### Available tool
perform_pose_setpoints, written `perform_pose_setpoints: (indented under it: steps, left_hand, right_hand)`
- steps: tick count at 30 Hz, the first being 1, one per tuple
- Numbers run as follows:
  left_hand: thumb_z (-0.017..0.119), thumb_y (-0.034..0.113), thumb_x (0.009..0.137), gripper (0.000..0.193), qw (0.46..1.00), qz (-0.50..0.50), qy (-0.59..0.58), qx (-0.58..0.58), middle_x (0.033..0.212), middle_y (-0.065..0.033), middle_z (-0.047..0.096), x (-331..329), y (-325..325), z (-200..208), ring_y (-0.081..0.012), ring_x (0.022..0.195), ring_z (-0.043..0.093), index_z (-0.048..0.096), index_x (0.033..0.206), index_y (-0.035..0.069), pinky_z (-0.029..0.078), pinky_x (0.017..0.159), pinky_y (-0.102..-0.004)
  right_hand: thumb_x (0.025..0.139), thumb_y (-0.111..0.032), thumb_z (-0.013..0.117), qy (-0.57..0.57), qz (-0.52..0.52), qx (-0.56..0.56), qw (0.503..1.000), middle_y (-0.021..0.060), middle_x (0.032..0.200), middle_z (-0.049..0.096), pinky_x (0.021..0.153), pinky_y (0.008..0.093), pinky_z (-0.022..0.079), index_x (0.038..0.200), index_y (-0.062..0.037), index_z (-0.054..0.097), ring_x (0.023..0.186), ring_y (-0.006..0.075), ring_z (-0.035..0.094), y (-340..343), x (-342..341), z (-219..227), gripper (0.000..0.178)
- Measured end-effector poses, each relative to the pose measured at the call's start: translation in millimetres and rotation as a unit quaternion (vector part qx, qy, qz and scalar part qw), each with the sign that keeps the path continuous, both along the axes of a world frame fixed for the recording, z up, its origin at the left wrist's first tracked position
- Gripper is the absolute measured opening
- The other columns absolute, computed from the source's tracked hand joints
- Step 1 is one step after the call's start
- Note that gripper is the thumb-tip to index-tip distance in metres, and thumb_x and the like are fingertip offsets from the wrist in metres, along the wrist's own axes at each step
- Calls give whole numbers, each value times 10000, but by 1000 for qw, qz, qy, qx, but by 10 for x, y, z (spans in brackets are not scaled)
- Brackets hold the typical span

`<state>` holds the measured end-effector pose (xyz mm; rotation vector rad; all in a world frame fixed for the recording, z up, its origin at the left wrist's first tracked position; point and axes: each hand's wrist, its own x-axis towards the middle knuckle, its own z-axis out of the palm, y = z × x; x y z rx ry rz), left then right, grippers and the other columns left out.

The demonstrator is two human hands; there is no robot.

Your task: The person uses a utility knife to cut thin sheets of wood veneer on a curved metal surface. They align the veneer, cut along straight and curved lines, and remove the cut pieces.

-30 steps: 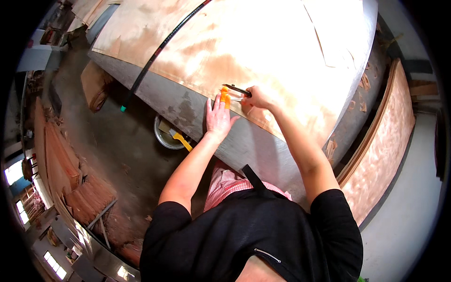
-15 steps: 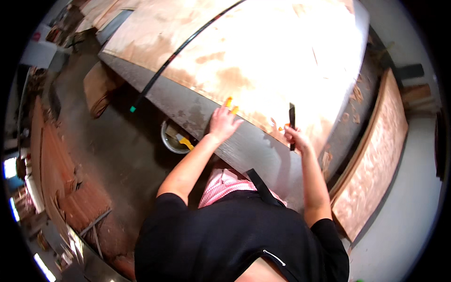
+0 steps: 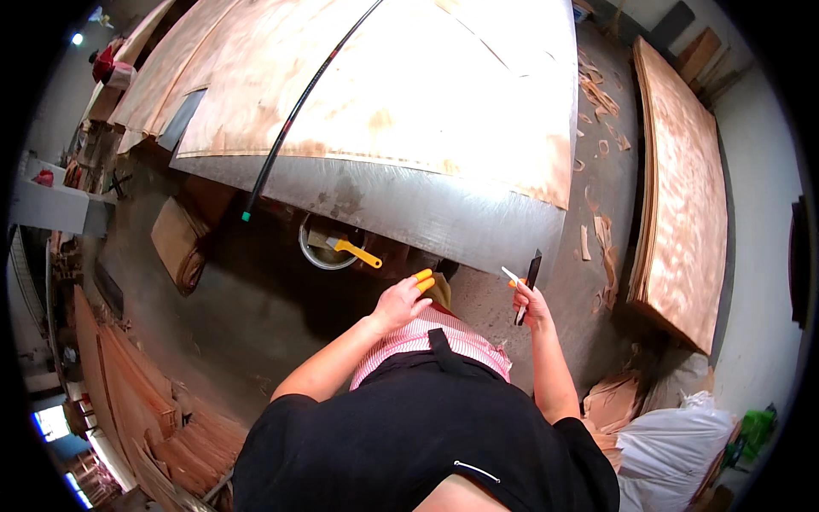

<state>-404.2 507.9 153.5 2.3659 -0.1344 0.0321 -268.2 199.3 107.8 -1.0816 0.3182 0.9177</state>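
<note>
My right hand (image 3: 535, 305) grips a slim black utility knife (image 3: 532, 275), held upright off the table's near right corner. A thin white strip (image 3: 510, 274) sticks out from the same fingers; its kind is unclear. My left hand (image 3: 399, 306) is in the air in front of my striped pink clothing, fingers apart and holding nothing. Orange covers wrap two of its fingertips, and another shows on the right hand. Beyond the hands, a pale wood veneer sheet (image 3: 358, 128) lies on the grey metal tabletop (image 3: 409, 194), its middle washed out by glare.
A black rod (image 3: 290, 119) with a green tip crosses the veneer and overhangs the edge. Below the edge stands a bucket (image 3: 309, 247) with a yellow-handled scraper (image 3: 358, 253). Stacked boards (image 3: 682, 188) lie right, veneer scraps (image 3: 604, 247) on the floor, a white sack (image 3: 670, 444) lower right.
Both hands have drawn back from the veneer's near edge toward my body. The view has shifted, and the white strip now shows in my right hand. The knife stays held.
</note>
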Motion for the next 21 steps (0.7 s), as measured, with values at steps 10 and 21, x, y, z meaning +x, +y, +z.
perform_pose_setpoints:
  steps: [10,21]
  left_hand:
    - [574,231,794,306,994,98,16,-50,908,-107,577,-1138,709,231,-269,845,566,567,1043,54,473,724,-331]
    - [558,221,795,306,971,221,0,-86,1013,-105,583,-2077,2662,267,-269,915,565,572,1054,58,464,777,-323]
  right_hand:
    - [847,-299,541,15,61,3,998,-94,463,308,414,210,243,878,-96,565,425,45,288,559,-880,19,207]
    - [845,-273,557,53,174,-64,981,-95,464,323,403,204,218,862,-101,538,405,36,276,2967,-1323,270,175]
